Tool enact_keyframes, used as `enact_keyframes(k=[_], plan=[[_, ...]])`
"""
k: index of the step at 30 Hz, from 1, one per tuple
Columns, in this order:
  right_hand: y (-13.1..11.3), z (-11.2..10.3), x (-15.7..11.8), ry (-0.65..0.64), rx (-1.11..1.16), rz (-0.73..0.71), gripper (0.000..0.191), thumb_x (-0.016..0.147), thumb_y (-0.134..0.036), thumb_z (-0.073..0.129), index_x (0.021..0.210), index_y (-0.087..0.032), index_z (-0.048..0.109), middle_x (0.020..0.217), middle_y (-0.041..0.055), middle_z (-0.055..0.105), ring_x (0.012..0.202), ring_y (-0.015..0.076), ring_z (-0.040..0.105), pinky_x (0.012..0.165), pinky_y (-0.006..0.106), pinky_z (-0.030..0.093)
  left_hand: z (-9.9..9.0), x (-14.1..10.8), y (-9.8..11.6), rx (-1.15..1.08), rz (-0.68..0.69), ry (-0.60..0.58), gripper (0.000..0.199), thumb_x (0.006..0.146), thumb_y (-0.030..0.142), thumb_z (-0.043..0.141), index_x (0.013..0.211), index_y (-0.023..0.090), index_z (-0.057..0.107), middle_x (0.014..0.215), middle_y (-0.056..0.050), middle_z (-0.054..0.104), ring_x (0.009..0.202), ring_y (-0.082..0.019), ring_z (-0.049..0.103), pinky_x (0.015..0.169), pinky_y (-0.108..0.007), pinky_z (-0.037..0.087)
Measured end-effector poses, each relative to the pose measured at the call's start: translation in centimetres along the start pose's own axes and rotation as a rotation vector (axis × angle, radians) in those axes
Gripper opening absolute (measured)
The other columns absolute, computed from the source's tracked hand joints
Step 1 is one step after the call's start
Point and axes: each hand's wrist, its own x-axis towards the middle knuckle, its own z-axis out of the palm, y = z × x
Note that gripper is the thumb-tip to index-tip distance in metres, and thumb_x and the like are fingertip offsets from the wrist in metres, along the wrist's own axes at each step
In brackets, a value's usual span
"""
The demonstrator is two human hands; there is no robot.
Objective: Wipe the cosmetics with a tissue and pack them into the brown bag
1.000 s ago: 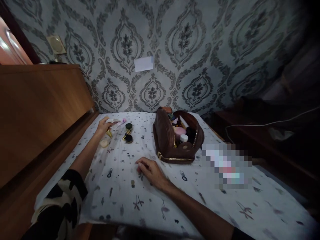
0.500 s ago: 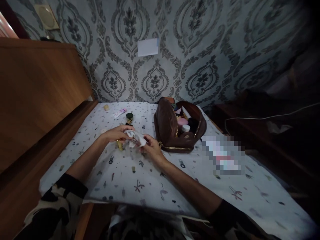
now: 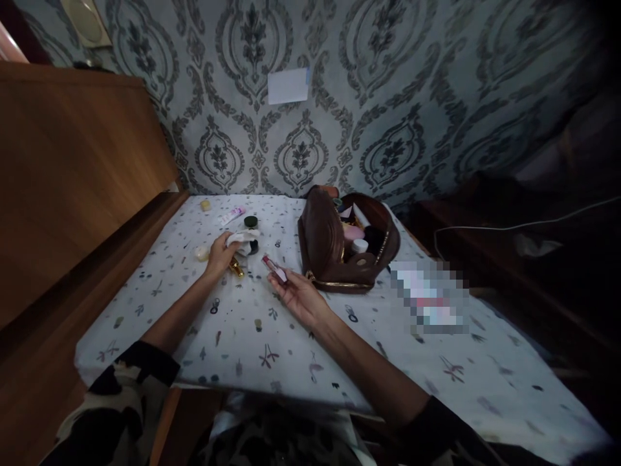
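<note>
My left hand (image 3: 222, 256) grips a crumpled white cloth (image 3: 241, 241) over the left part of the table. A small dark item shows at the cloth's right edge. Just below that hand is a gold tube (image 3: 236, 267). My right hand (image 3: 301, 296) holds a slim tube with a reddish end (image 3: 274, 268), tilted up and left, its palm partly turned up. Beyond the cloth lies a dark green round item (image 3: 251, 221). A pale round item (image 3: 202, 253) rests left of my left hand.
An open brown bag (image 3: 323, 236) stands right of my hands, holding a white-capped jar (image 3: 359, 246) and other items. Farther back lie a pink and white tube (image 3: 233, 215) and a small yellowish item (image 3: 205, 205). A wooden panel (image 3: 82, 168) borders the left; a blurred-out item lies at right.
My hands have moved apart. The cloth, earlier between both hands, is now in my left hand only, farther back and left. The slim tube now shows in my right hand.
</note>
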Motion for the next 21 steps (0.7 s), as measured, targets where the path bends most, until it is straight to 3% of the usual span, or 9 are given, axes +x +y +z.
enact_keyframes(k=[4, 7, 10, 12, 14, 18, 21], plan=[[-0.2, -0.1, 0.0, -0.025, 0.025, 0.014, 0.012, 0.082, -0.015, 0.075, 0.093, -0.014, 0.071, 0.086, 0.0066, 0.077, 0.080, 0.0133, 0.073, 0.074, 0.021, 0.061, 0.3, -2.8, 1.5, 0.086, 0.216, -0.002, 0.018, 0.079, 0.031, 0.060, 0.091, 0.019, 0.062, 0.085, 0.000, 0.060, 0.082, -0.018, 0.056, 0.074, -0.027, 0.045], [0.2, -0.1, 0.0, 0.008, 0.009, -0.032, 0.020, 0.075, -0.014, 0.079, 0.092, -0.017, 0.069, 0.083, 0.0024, 0.076, 0.076, 0.0124, 0.072, 0.071, 0.021, 0.060, 1.4, -6.2, 2.9, 0.273, 0.562, -0.206, 0.024, 0.082, 0.028, 0.055, 0.102, 0.019, 0.064, 0.101, -0.007, 0.063, 0.098, -0.024, 0.058, 0.086, -0.035, 0.046], [1.0, 0.1, 0.0, 0.050, -0.078, -0.118, 0.028, 0.069, -0.017, 0.082, 0.091, -0.021, 0.066, 0.078, -0.0018, 0.073, 0.072, 0.0141, 0.069, 0.065, 0.024, 0.058, 2.9, -8.7, 3.4, 0.445, 0.713, -0.328, 0.024, 0.080, 0.022, 0.056, 0.102, 0.019, 0.065, 0.124, -0.013, 0.056, 0.116, -0.030, 0.052, 0.096, -0.044, 0.043], [1.6, 0.3, -0.3, 0.041, -0.162, -0.133, 0.032, 0.065, -0.023, 0.084, 0.092, -0.022, 0.065, 0.080, -0.0011, 0.072, 0.072, 0.0157, 0.067, 0.059, 0.025, 0.055, 3.6, -9.1, 3.2, 0.472, 0.675, -0.317, 0.025, 0.077, 0.016, 0.054, 0.100, 0.017, 0.063, 0.131, -0.016, 0.051, 0.122, -0.032, 0.049, 0.100, -0.046, 0.041], [1.9, 0.5, -0.7, -0.004, -0.224, -0.112, 0.036, 0.063, -0.029, 0.085, 0.092, -0.021, 0.065, 0.081, -0.0004, 0.071, 0.070, 0.0148, 0.066, 0.055, 0.022, 0.051, 3.9, -8.6, 2.9, 0.435, 0.571, -0.296, 0.025, 0.075, 0.012, 0.051, 0.097, 0.017, 0.060, 0.123, -0.015, 0.055, 0.117, -0.030, 0.052, 0.097, -0.043, 0.043], [2.0, 0.8, -1.3, -0.104, -0.292, -0.049, 0.040, 0.063, -0.039, 0.087, 0.091, -0.020, 0.066, 0.082, 0.0001, 0.070, 0.069, 0.0128, 0.066, 0.054, 0.020, 0.045, 3.3, -6.8, 2.2, 0.240, 0.294, -0.304, 0.009, 0.079, 0.019, 0.050, 0.087, 0.020, 0.055, 0.079, -0.002, 0.057, 0.077, -0.020, 0.056, 0.072, -0.031, 0.045], [1.8, 0.9, -1.4, -0.141, -0.325, -0.036, 0.040, 0.062, -0.038, 0.088, 0.092, -0.020, 0.067, 0.084, 0.0009, 0.072, 0.073, 0.0131, 0.066, 0.057, 0.020, 0.046, 3.0, -6.4, 1.9, 0.021, 0.073, -0.228, 0.016, 0.086, 0.036, 0.052, 0.081, 0.021, 0.054, 0.070, 0.001, 0.052, 0.066, -0.016, 0.050, 0.064, -0.027, 0.042]])
